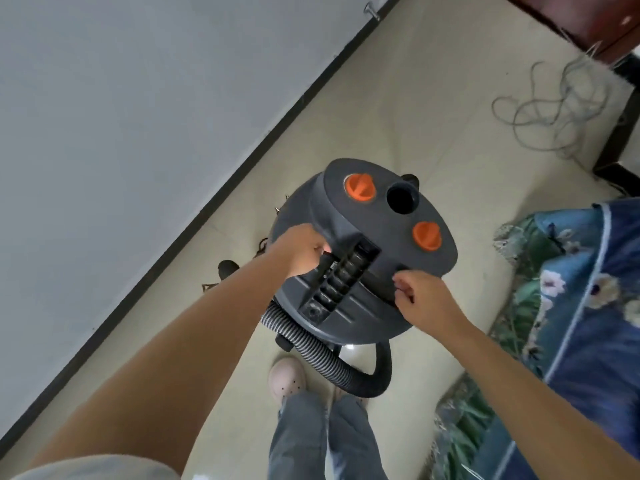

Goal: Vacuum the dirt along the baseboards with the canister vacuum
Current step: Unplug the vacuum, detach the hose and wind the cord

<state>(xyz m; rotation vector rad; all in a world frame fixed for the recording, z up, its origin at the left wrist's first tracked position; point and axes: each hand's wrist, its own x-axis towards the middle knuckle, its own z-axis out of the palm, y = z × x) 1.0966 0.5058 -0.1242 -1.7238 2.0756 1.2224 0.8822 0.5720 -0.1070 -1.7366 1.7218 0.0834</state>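
A dark grey canister vacuum (377, 216) with two orange knobs (359, 187) and an open round port stands on the pale tiled floor, close to the black baseboard (221, 199). Its ribbed grey hose (311, 344) curls out from the near side toward my feet. My left hand (298, 251) grips the left side of the ribbed carry handle (341, 278) on the lid. My right hand (420, 299) has its fingers curled at the lid's right edge, touching it near a small switch; whether it pinches anything is unclear.
A grey-white wall runs along the left above the baseboard. A tangle of grey cable (554, 102) lies at the back right near dark furniture legs (620, 140). A blue floral bedspread (588, 306) hangs at the right. My feet (287, 379) stand just behind the vacuum.
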